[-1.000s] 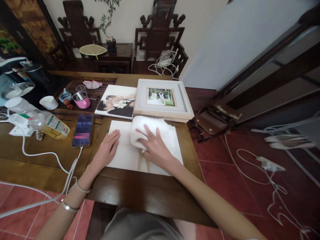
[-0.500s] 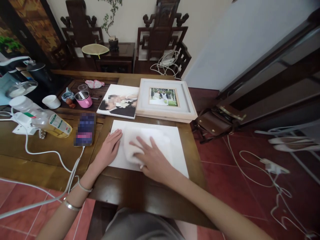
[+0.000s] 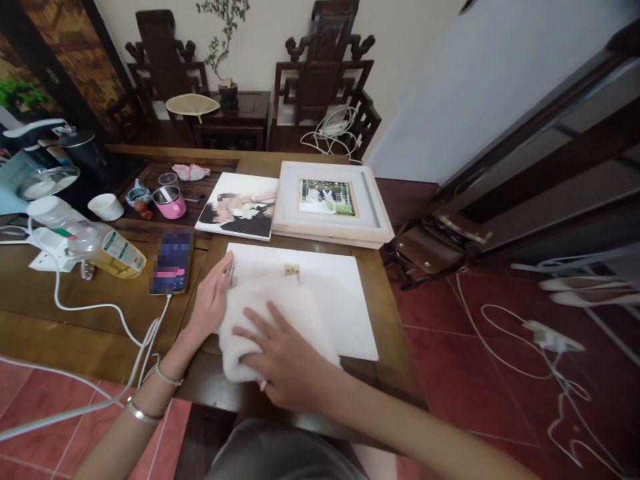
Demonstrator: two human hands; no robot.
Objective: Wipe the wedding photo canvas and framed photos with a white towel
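A white flat board (image 3: 330, 300) lies face down on the wooden table (image 3: 90, 313), with a small hanger clip near its top edge. My right hand (image 3: 280, 357) presses flat, fingers spread, on a white fluffy cloth (image 3: 280, 313) at the board's near left corner. My left hand (image 3: 213, 300) rests against the board's left edge, fingers together and partly hidden behind the cloth.
A framed photo (image 3: 327, 203) and an unframed print (image 3: 240, 207) lie beyond the board. A phone (image 3: 173, 261) on a white cable, a bottle (image 3: 103, 247), a pink cup (image 3: 170, 200) and a white cup stand at left. Cables trail over the red floor at right.
My right hand has drawn the cloth from the board's far edge down to its near left corner, uncovering the hanger clip. My left hand stayed at the left edge.
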